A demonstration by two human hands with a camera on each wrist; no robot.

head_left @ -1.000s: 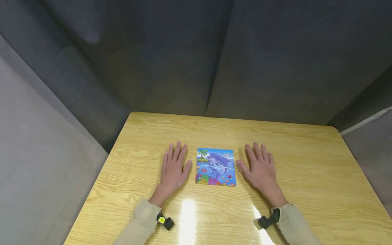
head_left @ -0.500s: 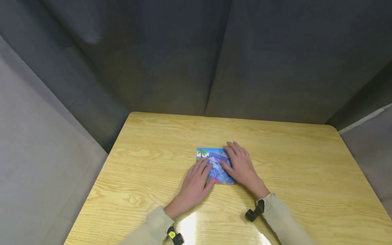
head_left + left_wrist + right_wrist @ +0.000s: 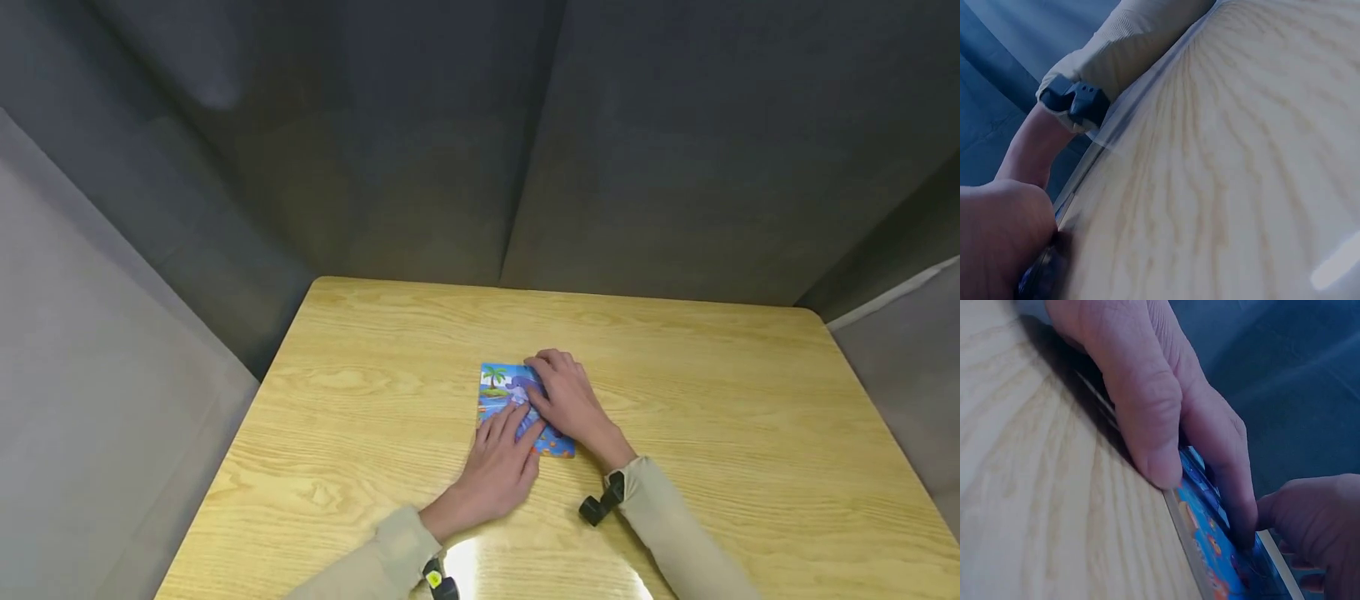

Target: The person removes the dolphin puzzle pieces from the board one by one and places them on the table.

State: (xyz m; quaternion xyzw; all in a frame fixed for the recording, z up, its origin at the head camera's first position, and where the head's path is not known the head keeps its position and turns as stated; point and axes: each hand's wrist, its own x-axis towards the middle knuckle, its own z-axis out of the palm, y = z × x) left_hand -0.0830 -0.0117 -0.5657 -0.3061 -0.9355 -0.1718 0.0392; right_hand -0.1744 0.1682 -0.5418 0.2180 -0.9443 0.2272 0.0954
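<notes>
A thin, square dolphin picture board [image 3: 495,392] lies flat on the table, with a palm tree at its upper left corner. My left hand [image 3: 498,471] reaches over its lower left part, fingertips touching the printed face. Higher up, my right hand [image 3: 570,396] rests on the upper right part with its fingers bent and the thumb apart. In the right wrist view, thumb and a finger of the right hand [image 3: 1154,400] touch the board [image 3: 1200,531], and the left hand [image 3: 1322,519] is close by. The hands cover much of the picture.
The board lies on a wood-grain table [image 3: 360,367] with rounded far corners. Dark grey curtains [image 3: 420,167] hang behind it, and a pale grey panel [image 3: 97,400] stands at the left. Each wrist carries a small black camera [image 3: 602,498].
Both hands have moved inward from the board's two sides onto its face, the left from the left and the right from the right. The board has stayed about in place.
</notes>
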